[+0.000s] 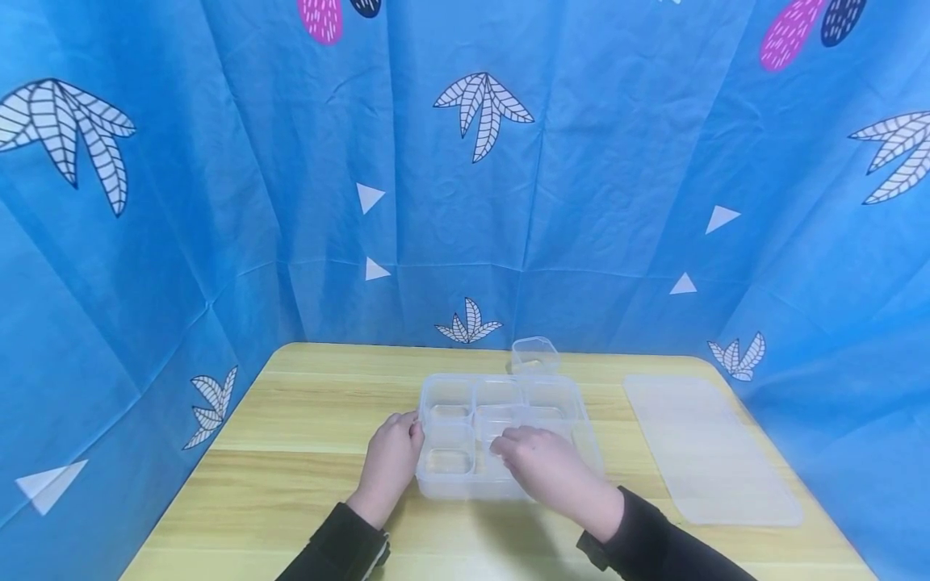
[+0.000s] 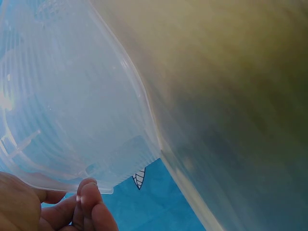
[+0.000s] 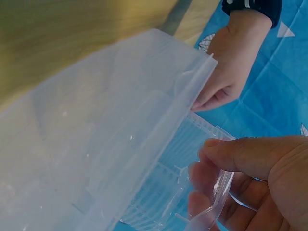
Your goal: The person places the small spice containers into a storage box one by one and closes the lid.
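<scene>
A clear plastic box [image 1: 472, 486] holding several small see-through containers stands on the table. My left hand [image 1: 392, 452] grips the box's left rim; in the left wrist view its curled fingers [image 2: 90, 199] meet the rim from outside. Over the middle of the box, my right hand [image 1: 548, 468] reaches in from the front right. In the right wrist view its thumb and fingers pinch the rim of a small clear container [image 3: 222, 190], with fingertips showing through the plastic. How deep that container sits in the box is hard to tell.
Behind the box, one more small clear container [image 1: 535, 357] stands near the table's back edge. A flat translucent lid [image 1: 715, 452] lies at the right of the wooden table [image 1: 320, 420]. Blue patterned cloth [image 1: 603, 202] hangs around the back and sides.
</scene>
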`<control>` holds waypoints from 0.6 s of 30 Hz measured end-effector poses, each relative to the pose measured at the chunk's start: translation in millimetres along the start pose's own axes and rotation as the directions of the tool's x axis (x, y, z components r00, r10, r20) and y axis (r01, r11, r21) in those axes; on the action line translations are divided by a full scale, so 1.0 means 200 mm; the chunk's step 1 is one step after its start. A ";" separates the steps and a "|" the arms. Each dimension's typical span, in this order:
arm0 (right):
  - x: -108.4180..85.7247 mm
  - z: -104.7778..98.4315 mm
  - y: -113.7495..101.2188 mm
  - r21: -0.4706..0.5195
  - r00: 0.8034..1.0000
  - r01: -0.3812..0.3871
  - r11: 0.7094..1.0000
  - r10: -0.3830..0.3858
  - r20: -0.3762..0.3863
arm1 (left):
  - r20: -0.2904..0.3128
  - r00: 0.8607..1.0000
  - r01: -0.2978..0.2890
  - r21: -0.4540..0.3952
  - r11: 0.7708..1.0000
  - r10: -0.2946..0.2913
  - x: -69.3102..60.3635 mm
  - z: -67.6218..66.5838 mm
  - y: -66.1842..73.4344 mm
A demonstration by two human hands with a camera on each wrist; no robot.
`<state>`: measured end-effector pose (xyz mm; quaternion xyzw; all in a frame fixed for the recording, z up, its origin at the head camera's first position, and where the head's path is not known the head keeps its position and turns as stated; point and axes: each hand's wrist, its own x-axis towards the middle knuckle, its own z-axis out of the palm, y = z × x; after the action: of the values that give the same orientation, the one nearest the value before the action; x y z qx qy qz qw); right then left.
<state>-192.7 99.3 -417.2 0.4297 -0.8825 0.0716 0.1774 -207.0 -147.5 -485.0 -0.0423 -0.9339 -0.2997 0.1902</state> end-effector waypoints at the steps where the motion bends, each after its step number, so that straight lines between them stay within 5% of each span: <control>1: 0.00 0.00 0.00 -0.001 1.000 -0.002 1.000 0.002 0.006 | 0.000 1.000 0.000 -0.001 1.000 0.000 0.00 0.00 0.00; 18: -0.01 0.05 -0.03 0.038 0.999 -0.016 0.999 0.014 0.052 | -0.017 1.000 -0.009 -0.006 1.000 0.009 0.00 0.01 0.00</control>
<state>-190.4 94.3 -427.1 0.4279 -0.8885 0.0789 0.1455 -207.4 -146.7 -485.8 -0.0447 -0.9312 -0.3019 0.1993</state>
